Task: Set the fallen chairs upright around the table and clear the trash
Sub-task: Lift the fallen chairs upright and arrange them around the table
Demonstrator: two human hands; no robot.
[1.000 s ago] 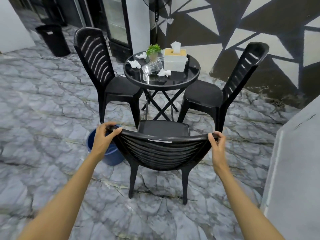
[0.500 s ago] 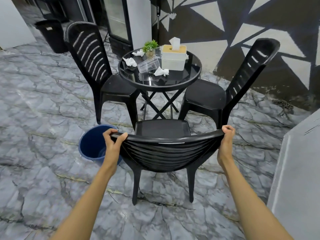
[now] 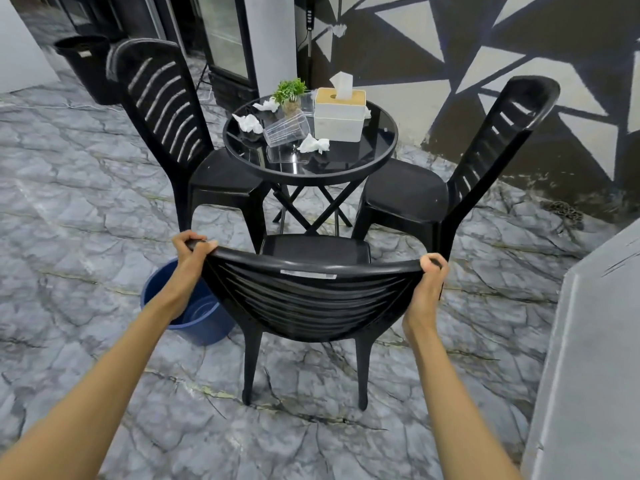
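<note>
A black plastic chair [image 3: 308, 299] stands upright right in front of me, facing the round black glass table [image 3: 363, 161]. My left hand [image 3: 190, 252] grips the left end of its top rail and my right hand [image 3: 427, 275] grips the right end. Two more black chairs stand upright, the left chair [image 3: 166, 109] and the right chair [image 3: 485, 143], at the table's sides. On the table lie crumpled tissues [image 3: 313, 144], a tipped clear plastic cup [image 3: 286, 129], a tissue box [image 3: 340, 112] and a small potted plant [image 3: 290, 93].
A blue bucket [image 3: 194, 320] sits on the marble floor just left of the near chair. A black bin [image 3: 86, 65] stands far left by the wall. A grey wall edge [image 3: 588, 341] closes in on the right. A glass-door fridge [image 3: 225, 46] is behind the table.
The near chair, held in both hands, has moved forward toward the table, and I have stepped closer with it. The bucket now sits beside the chair's left rear leg.
</note>
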